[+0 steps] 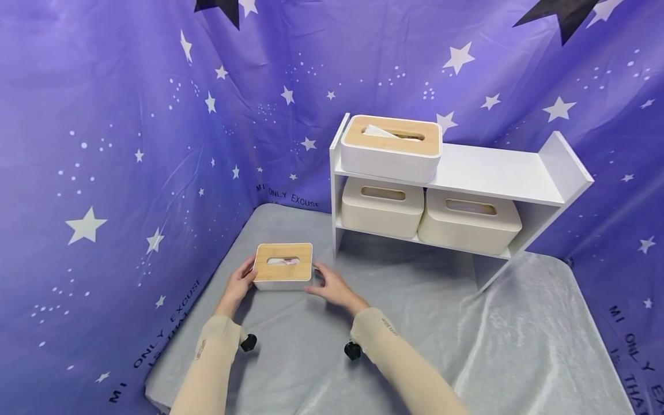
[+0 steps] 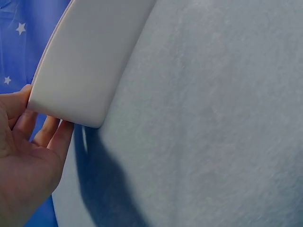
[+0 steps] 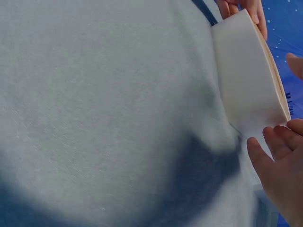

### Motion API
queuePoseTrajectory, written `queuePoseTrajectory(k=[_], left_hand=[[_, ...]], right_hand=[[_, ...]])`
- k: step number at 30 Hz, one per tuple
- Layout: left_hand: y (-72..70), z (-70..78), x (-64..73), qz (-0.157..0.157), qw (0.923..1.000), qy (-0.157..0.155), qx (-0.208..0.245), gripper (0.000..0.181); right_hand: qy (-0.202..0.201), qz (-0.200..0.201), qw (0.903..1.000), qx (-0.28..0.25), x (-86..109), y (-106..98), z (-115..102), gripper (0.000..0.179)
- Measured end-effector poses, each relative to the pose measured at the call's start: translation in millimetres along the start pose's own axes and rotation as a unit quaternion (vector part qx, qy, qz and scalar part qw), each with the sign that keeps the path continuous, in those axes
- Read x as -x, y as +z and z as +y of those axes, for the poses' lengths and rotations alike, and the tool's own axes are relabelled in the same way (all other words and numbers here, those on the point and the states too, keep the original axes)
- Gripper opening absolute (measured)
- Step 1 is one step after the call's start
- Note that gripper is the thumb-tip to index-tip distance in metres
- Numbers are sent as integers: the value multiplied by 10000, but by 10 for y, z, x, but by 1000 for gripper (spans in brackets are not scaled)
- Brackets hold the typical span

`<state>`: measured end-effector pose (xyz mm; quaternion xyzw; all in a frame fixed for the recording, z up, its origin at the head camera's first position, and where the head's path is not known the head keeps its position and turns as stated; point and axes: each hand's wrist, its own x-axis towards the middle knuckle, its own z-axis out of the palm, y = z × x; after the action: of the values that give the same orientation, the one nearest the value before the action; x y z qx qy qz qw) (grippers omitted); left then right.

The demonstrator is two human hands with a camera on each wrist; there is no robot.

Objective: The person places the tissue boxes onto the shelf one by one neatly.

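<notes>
A small white tissue box (image 1: 283, 285) with a bamboo-look lid sits on the grey cloth-covered table, left of the shelf. A printed tissue (image 1: 282, 261) shows in its slot. At the box's left end, my left hand (image 1: 241, 282) grips it, thumb on the lid's edge and fingers along the end wall, as the left wrist view (image 2: 35, 151) also shows. My right hand (image 1: 332, 286) is at the opposite end. Seen from the right wrist, its fingers (image 3: 279, 146) are spread, fingertips right at the end wall, with the thumb held apart from the lid.
A white shelf (image 1: 498, 173) stands back right. On its upper board is a larger white tissue box (image 1: 389, 164) with a wooden lid; two cream tissue boxes (image 1: 381, 216) sit side by side below. Purple star-printed curtains (image 1: 129, 173) hang behind and along the left.
</notes>
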<state>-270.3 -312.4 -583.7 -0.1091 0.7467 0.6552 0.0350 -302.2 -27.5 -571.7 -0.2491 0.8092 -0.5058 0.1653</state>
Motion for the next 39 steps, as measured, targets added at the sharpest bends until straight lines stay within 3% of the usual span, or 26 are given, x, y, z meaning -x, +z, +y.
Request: queuePoseTrajectory(k=[5,9,14,18,22,31,39], left_hand=[[54,-33,55,-18,9998,-151,109,60],[59,-96,88,-188,9997,-177,-37,73],[75,-141,110,-731,9949,427,-557,85],[118,-146,130,-975,9875,1005,-725,84],[183,-128,147,-853,9866,1142,-798,81],[347,-20,218,-708,9865,1084,-1002,81],[452,46,253,-576,9871,1111,-1000,81]], right_hand=[[42,-38,9984,-567,46,53,35,80],[3,47,9943,-1063,102,63,101,84],[-134,233,9894,-1425,172,37,197,84],[-148,385,9909,-1281,237,-7,227,83],[-111,567,9922,-1109,308,-72,228,81],[-63,987,9881,-1180,463,-185,223,74],[-205,1111,9858,-1241,701,-354,-125,70]])
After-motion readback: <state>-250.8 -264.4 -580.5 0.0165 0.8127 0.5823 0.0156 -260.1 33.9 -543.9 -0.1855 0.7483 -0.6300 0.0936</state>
